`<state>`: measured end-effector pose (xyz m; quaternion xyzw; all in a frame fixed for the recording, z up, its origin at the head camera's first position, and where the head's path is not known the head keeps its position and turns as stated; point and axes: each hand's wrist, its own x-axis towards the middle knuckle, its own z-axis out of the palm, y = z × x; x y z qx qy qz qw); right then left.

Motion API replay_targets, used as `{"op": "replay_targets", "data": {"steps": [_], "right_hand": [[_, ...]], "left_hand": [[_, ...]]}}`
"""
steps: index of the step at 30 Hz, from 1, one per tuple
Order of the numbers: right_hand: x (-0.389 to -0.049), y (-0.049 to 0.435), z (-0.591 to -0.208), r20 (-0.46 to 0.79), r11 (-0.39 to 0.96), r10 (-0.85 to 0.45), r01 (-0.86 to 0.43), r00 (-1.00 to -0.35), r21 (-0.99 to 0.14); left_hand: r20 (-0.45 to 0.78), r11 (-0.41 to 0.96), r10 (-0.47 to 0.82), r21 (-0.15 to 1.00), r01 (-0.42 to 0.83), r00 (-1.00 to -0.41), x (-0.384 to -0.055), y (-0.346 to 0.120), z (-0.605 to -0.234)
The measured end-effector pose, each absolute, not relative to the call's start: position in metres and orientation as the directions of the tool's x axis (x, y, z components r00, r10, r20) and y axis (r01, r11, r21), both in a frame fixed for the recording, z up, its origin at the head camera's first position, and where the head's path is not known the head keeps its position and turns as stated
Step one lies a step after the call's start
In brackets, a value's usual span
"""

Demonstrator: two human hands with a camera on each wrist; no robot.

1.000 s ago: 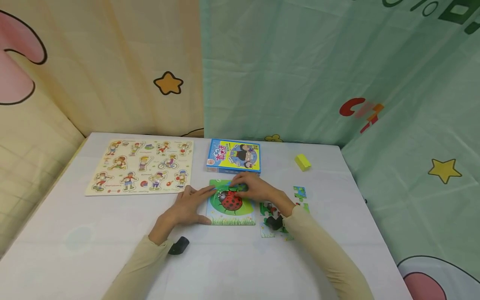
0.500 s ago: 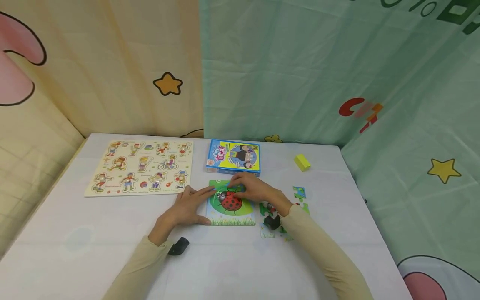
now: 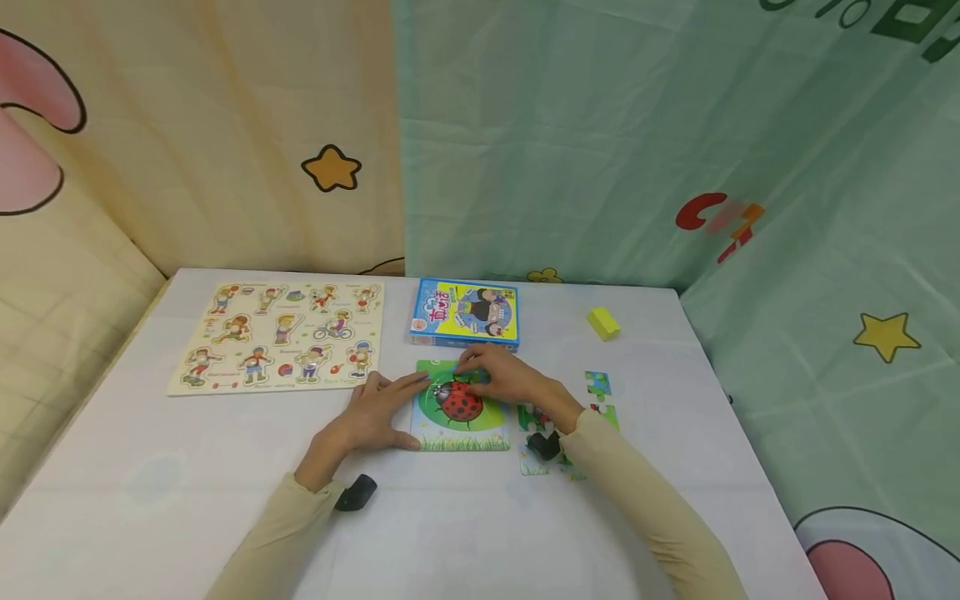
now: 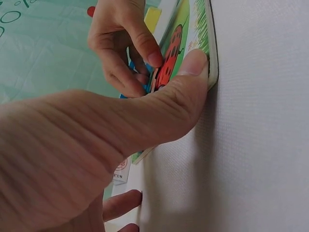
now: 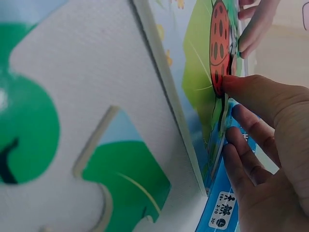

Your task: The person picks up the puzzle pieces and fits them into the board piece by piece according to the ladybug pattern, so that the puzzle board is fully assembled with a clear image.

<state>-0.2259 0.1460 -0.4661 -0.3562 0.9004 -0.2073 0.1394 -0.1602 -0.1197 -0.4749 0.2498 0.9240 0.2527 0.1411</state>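
Observation:
A square ladybug puzzle board [image 3: 462, 442] lies flat on the white table, mostly covered by its picture. My left hand [image 3: 369, 419] spreads along its left side, with the thumb at the lower left corner and fingertips on the upper left. Over the top part of the board is my right hand [image 3: 510, 377], its thumb and fingers pinching a puzzle piece [image 4: 154, 81] that sits slightly raised at the ladybug's head end. Its outline is partly hidden by the fingers. Loose puzzle pieces [image 3: 598, 383] lie right of the board, some under the right wrist; one green piece [image 5: 128, 169] shows closely in the right wrist view.
Behind the board lies a blue and yellow box [image 3: 465, 312]. A wooden board with children figures [image 3: 277, 333] occupies the back left, and a small yellow block [image 3: 603, 323] the back right. Curtains [image 3: 540, 150] rise behind the table [image 3: 420, 533].
The right hand shifts very slightly early on, then stays over the same spot with the piece. The left hand keeps its place on the board, while the head view drifts a little.

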Motion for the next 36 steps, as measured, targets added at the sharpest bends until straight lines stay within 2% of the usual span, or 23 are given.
{"op": "replay_targets", "data": {"steps": [9, 20, 29, 36], "right_hand": [[-0.229, 0.147, -0.467, -0.140, 0.682, -0.684, -0.560, -0.716, -0.470], [-0.230, 0.147, -0.468, -0.104, 0.645, -0.715, -0.595, -0.691, -0.480], [-0.228, 0.149, -0.466, -0.123, 0.643, -0.733, -0.624, -0.669, -0.445], [-0.223, 0.164, -0.462, -0.049, 0.615, -0.733, -0.630, -0.678, -0.474]], "left_hand": [[-0.153, 0.750, 0.547, 0.528, 0.400, -0.823, -0.164, -0.118, -0.470], [-0.277, 0.817, 0.534, 0.413, 0.403, -0.799, -0.177, -0.107, -0.459], [-0.266, 0.810, 0.535, 0.432, 0.397, -0.802, -0.181, -0.109, -0.464], [-0.254, 0.800, 0.539, 0.452, 0.394, -0.803, -0.183, -0.112, -0.468]]}}
